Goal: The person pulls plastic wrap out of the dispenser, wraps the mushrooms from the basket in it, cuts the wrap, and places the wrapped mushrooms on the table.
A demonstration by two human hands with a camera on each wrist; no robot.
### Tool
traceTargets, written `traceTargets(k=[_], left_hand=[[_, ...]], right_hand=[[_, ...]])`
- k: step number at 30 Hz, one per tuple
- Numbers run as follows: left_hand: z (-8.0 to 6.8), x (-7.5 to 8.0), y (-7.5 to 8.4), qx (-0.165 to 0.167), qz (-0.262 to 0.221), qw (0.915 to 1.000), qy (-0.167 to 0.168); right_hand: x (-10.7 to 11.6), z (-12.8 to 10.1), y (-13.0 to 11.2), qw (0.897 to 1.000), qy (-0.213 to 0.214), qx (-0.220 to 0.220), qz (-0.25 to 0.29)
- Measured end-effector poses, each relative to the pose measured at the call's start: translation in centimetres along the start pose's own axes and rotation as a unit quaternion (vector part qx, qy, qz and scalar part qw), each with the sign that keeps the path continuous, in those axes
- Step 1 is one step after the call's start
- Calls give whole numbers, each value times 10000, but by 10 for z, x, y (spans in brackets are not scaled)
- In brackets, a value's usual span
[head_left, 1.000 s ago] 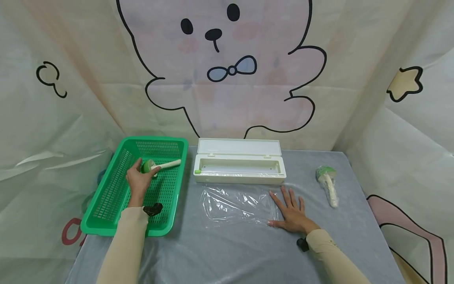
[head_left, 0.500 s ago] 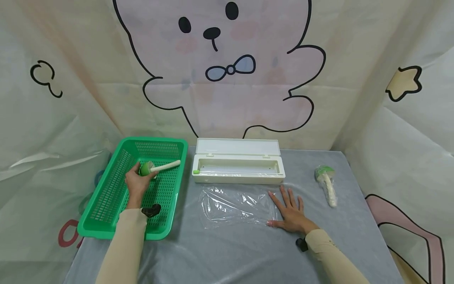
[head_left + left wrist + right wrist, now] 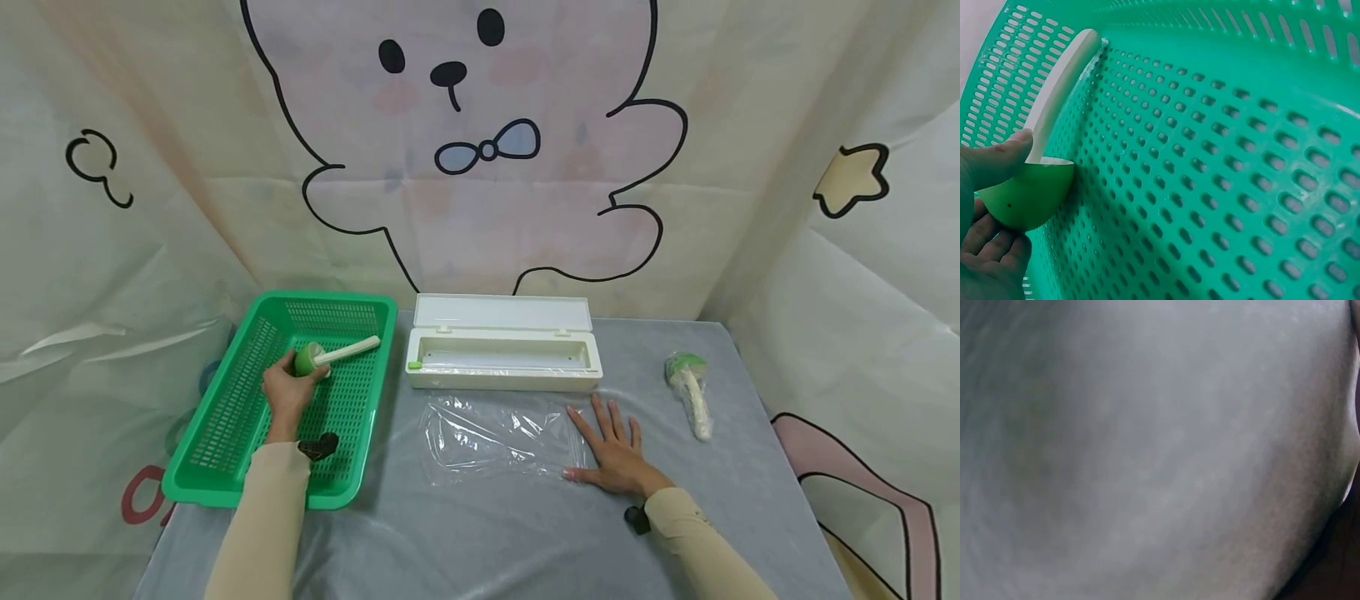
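Note:
In the head view my left hand reaches inside the green basket and holds a ladle with a green bowl and a white handle. Up close in the left wrist view, the thumb lies at the bowl's rim by the handle, and the other fingers curl beneath the green bowl. The handle slants up toward the basket's perforated wall. My right hand lies spread on the table, its fingertips at the right edge of a clear plastic bag. The right wrist view is mostly blurred grey.
Behind the bag stands a long white box, its lid raised. A second ladle, wrapped in clear plastic, lies to the right on the grey tablecloth. A printed curtain surrounds the table.
The ladle has tilted slightly in my left hand, and that hand has shifted a little left and down in the basket. My right hand stays on the bag's edge.

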State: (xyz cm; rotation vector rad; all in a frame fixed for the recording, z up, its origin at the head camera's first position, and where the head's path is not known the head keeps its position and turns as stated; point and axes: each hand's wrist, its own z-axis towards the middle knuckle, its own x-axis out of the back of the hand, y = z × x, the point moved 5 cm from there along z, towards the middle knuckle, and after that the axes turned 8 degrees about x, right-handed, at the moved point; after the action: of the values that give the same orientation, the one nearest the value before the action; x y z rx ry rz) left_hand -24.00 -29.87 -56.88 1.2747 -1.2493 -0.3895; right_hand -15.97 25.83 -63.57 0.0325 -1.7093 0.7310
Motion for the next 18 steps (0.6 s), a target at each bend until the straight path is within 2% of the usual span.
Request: traceTargets(k=[9, 18], left_hand=[[-1, 2, 0, -39, -2, 9998, 188], [-3, 4, 1, -69, -89, 9992, 382]], right_hand=[[-3, 2, 3, 9997, -173, -165, -47], [-3, 2, 2, 9997, -108, -170, -124]])
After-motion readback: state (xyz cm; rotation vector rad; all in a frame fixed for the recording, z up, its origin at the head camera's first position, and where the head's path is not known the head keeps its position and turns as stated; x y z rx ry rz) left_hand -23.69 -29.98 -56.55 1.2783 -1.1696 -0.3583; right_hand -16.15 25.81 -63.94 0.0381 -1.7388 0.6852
